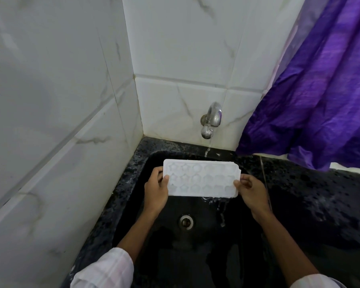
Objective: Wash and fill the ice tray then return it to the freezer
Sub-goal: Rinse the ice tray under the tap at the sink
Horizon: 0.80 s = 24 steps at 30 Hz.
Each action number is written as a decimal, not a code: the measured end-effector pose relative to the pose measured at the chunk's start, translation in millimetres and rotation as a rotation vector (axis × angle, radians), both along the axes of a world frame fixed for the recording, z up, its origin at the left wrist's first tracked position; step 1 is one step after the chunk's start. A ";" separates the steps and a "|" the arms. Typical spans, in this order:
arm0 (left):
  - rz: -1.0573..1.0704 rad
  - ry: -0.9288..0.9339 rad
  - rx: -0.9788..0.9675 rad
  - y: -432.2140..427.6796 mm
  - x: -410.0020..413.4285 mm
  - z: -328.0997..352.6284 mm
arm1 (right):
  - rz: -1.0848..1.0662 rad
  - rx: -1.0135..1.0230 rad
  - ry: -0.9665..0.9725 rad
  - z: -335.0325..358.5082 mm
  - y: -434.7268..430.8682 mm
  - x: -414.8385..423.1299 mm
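White plastic ice tray (201,178), moulded with star and round cavities in three rows, held level over the black sink (195,256) with its open face up and its long axis running left to right, parallel to the sink's back edge. Each short end is pinched by one hand: the left hand (156,191) closes on the left end with the thumb on top of the rim and the fingers wrapped behind and beneath, and the right hand (250,191) closes on the right end in the same way, fingertips on the rim. Neither hand is nearer than the other; the tray spans the gap between them. The chrome tap (210,119) stands on the tiled wall above the sink's back edge, and its thin stream (207,151) falls just behind the tray's far long edge, towards the right half, so the running water lies beyond the tray, away from the person. Water spills off the near right corner of the tray and down towards the drain (186,222). To bring the cavities under the stream, the tray would probably have to travel away from the person, towards the sink's back edge, with its long axis kept as it is. A purple curtain (320,100) hangs at the right, over the wet counter (320,194).
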<state>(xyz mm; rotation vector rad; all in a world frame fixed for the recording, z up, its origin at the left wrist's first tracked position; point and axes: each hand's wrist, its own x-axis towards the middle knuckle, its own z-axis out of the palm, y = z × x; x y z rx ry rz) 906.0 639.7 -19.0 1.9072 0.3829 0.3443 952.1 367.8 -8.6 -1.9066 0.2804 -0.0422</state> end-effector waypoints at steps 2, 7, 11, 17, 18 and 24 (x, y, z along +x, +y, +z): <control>-0.029 -0.037 0.032 4.2 3.8 3.9 | -0.010 -0.005 -0.044 4.4 -1.8 2.4; -0.036 -0.220 0.127 10.5 10.8 22.0 | 0.001 -0.045 -0.212 27.7 -2.9 5.1; -0.030 -0.297 0.169 12.7 14.2 27.2 | 0.013 -0.121 -0.306 36.5 -0.5 0.3; 0.021 -0.413 0.253 10.3 3.0 31.0 | 0.044 -0.268 -0.520 39.1 -2.3 -10.6; 0.015 -0.425 0.271 10.2 1.8 31.8 | 0.023 -0.270 -0.555 41.1 -2.0 -12.4; 0.027 -0.439 0.267 14.0 -2.0 28.9 | -0.005 -0.324 -0.672 35.7 2.2 -22.6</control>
